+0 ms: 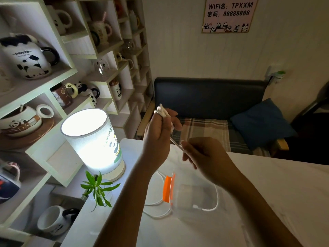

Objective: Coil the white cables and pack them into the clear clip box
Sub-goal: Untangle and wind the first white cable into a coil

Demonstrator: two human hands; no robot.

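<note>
- The left hand (158, 129) is raised above the table, fingers curled shut around a small bundle of white cable (162, 111) that sticks out above the fist.
- The right hand (201, 155) is beside it and slightly lower, thumb and fingers pinched on a taut stretch of the same cable running down from the left hand.
- A clear clip box (188, 195) with an orange clip (168, 188) sits on the white table (276, 189) below both hands.
- More white cable, the loose cable (156, 211), lies in loops on the table, to the left of the box and curving past its right side; whether any of it is inside the box I cannot tell.
- A lit cylindrical lamp (92, 138) with a panda print stands at the table's left corner, with a small green plant (98, 188) just in front of it.
- White shelving (58, 72) full of panda mugs fills the left wall.
- Beyond the table is a dark bench (208, 95) with a plaid seat cushion and a blue pillow (261, 122).
- A WiFi sign (229, 14) with pandas hangs on the pale wall above it.
</note>
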